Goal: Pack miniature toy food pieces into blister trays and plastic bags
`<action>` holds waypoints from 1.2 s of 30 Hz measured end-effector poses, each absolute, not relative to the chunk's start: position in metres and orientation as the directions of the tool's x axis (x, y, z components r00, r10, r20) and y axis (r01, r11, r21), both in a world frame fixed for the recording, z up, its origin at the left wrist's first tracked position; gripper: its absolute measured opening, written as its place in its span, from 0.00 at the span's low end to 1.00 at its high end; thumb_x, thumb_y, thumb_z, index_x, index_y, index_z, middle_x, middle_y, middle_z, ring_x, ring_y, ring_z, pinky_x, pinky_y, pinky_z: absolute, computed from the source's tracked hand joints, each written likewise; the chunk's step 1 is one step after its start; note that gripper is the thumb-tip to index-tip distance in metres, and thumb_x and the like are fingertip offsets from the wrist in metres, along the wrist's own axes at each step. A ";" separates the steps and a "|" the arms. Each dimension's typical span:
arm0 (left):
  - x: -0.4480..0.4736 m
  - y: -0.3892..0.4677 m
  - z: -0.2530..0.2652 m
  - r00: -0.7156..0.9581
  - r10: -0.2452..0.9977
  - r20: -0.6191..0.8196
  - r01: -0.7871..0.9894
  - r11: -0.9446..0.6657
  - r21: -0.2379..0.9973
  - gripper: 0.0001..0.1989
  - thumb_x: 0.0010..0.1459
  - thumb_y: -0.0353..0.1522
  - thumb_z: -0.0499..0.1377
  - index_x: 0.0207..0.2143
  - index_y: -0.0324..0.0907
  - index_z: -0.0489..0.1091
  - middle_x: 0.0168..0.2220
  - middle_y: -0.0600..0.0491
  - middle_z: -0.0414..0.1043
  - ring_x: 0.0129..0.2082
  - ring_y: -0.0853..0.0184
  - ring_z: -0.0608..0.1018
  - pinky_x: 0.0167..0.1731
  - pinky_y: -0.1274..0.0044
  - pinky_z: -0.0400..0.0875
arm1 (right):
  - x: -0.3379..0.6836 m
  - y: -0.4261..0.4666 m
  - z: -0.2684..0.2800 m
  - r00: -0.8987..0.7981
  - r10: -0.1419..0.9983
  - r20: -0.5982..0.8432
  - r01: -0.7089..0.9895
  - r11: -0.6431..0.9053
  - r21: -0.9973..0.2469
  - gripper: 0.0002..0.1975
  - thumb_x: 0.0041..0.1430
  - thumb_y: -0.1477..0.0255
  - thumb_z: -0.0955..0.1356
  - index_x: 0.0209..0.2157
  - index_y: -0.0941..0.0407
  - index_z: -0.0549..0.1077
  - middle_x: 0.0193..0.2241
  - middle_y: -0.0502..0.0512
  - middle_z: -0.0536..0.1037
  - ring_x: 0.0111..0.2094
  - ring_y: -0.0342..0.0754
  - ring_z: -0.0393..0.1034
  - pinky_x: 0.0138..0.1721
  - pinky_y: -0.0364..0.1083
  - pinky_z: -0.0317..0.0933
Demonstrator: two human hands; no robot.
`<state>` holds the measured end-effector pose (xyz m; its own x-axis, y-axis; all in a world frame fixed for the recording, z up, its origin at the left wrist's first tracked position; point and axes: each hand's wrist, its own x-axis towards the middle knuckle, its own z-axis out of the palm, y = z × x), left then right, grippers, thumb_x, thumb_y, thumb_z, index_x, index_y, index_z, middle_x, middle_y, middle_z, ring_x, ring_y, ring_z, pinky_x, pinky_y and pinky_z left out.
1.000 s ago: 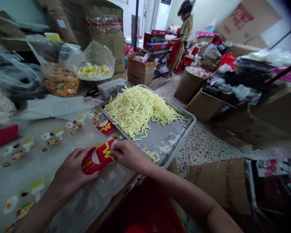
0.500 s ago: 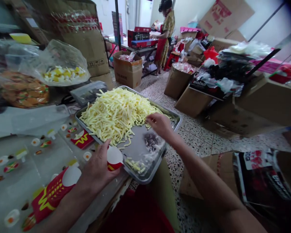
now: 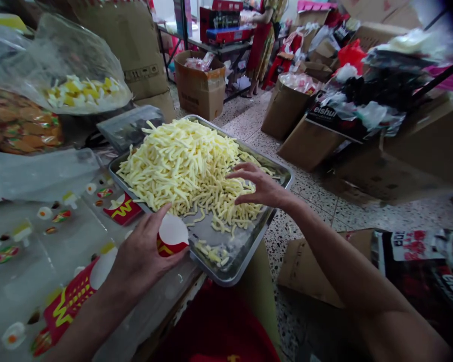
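My left hand (image 3: 145,246) is closed around a red fry carton (image 3: 172,232) with a white inside and a yellow mark. The carton leans at the near left edge of a metal tray (image 3: 253,257). A big heap of pale yellow fry-shaped sticks (image 3: 181,161) fills the tray's far left part. My right hand (image 3: 264,187) is over the spread-out sticks on the right, fingers apart and holding nothing. A few short broken pieces (image 3: 213,254) lie in the tray's near corner.
On the patterned table cover lie a stack of red cartons (image 3: 70,299) and another red carton (image 3: 123,208). Clear bags (image 3: 83,95) of small pieces stand at left. Cardboard boxes (image 3: 200,88) line the floor, and a person (image 3: 262,45) stands far back.
The sticks have spread toward me over the tray's bare middle. My right hand has gone from closed fingers to spread ones. The view has tilted down; my left hand keeps the carton.
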<state>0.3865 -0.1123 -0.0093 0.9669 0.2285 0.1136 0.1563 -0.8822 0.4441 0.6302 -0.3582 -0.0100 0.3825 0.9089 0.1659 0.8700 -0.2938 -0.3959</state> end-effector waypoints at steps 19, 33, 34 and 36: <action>0.396 -0.101 -0.001 0.952 0.296 0.078 0.216 -0.829 0.516 0.49 0.49 0.47 0.70 0.69 0.44 0.54 0.65 0.44 0.64 0.61 0.51 0.71 0.62 0.63 0.65 | 0.631 -0.352 -0.022 0.560 0.809 0.179 0.826 -0.530 -0.192 0.15 0.68 0.72 0.66 0.53 0.53 0.77 0.48 0.59 0.78 0.48 0.56 0.70 0.50 0.53 0.63; 0.379 -0.091 0.001 0.953 0.289 0.089 0.198 -0.818 0.540 0.49 0.49 0.48 0.70 0.69 0.45 0.56 0.64 0.45 0.65 0.60 0.49 0.71 0.60 0.61 0.67 | 0.547 -0.323 -0.037 0.449 0.891 -0.072 0.844 -0.449 -0.293 0.04 0.56 0.74 0.72 0.33 0.52 0.82 0.31 0.53 0.79 0.34 0.48 0.72 0.34 0.46 0.59; 0.379 -0.092 0.001 0.954 0.289 0.082 0.199 -0.813 0.546 0.48 0.49 0.47 0.70 0.68 0.44 0.56 0.63 0.45 0.66 0.60 0.50 0.72 0.60 0.62 0.67 | 0.547 -0.321 -0.039 0.478 0.875 -0.081 0.835 -0.481 -0.268 0.05 0.55 0.75 0.71 0.30 0.53 0.81 0.30 0.52 0.78 0.32 0.47 0.71 0.32 0.46 0.58; 0.382 -0.099 0.000 0.958 0.278 0.067 0.196 -0.809 0.554 0.47 0.50 0.46 0.70 0.67 0.43 0.58 0.62 0.44 0.67 0.60 0.50 0.72 0.60 0.62 0.67 | 0.546 -0.318 -0.044 0.532 0.842 -0.091 0.803 -0.536 -0.261 0.04 0.51 0.76 0.71 0.27 0.54 0.80 0.27 0.51 0.77 0.29 0.46 0.70 0.30 0.45 0.56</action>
